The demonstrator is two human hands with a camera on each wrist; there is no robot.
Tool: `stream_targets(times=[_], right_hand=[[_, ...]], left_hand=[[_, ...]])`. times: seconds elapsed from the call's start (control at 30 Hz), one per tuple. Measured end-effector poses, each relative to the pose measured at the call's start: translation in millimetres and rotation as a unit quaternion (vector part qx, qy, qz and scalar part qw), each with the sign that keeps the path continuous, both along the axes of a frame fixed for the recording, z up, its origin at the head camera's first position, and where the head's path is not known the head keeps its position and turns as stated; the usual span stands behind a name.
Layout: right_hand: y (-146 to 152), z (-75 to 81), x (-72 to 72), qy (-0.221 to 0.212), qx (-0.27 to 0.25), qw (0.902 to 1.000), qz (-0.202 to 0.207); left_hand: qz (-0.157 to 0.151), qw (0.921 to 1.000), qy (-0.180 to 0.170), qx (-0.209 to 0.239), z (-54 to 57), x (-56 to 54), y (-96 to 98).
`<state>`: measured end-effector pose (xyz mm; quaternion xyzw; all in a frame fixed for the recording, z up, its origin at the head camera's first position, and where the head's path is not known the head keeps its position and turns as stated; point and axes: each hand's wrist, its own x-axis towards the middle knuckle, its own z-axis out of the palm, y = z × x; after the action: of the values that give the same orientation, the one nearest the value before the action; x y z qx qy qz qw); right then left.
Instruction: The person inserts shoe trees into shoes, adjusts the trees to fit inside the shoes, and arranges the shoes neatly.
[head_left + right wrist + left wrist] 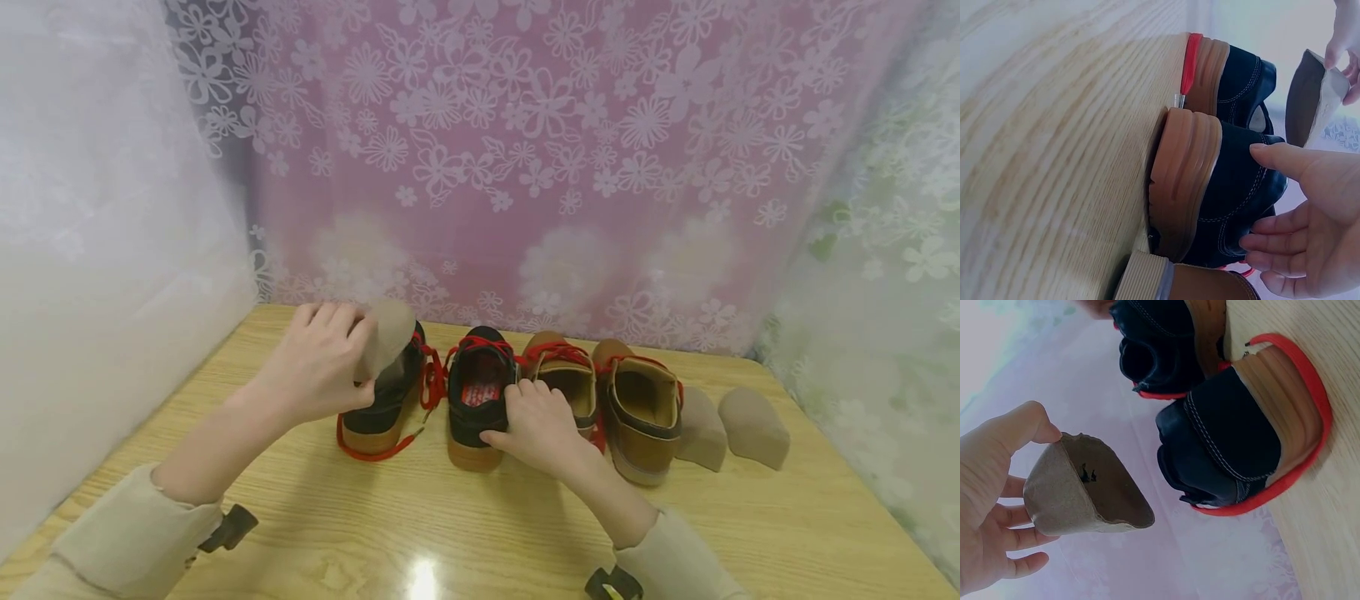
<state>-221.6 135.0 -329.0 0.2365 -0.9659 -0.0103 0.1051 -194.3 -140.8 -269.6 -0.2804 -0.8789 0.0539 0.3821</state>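
A wood-grained table (375,521) spreads beneath the left hand (321,362) and right hand (542,423), a bright reflection (422,577) gleaming on it nearer the person. Beyond the hands hangs a pinkish curtain (525,158) with white flowers. A whitish sheet (112,208) rises left of them; a pale, green-leaved floral sheet (873,275) right.

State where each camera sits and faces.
Head: on the head, facing forward, down over red-laced black shoes and brown shoes; left hand, right hand, beige sleeves show.
Left wrist: on that wrist, facing a hollow tan cardboard shell; left hand shows.
Right wrist: on that wrist, facing one black shoe; both hands show.
Wrist views share the shell.
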Motion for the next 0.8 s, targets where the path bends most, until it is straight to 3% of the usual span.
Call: stream_targets(times=[0.8], right_hand=[[2.5,1.2,-1.9,-0.010,0.002,0.9999,0.013]], left_hand=[[-0.027,0.9991,-0.003,-0.033,3.5,8.1,33.7]])
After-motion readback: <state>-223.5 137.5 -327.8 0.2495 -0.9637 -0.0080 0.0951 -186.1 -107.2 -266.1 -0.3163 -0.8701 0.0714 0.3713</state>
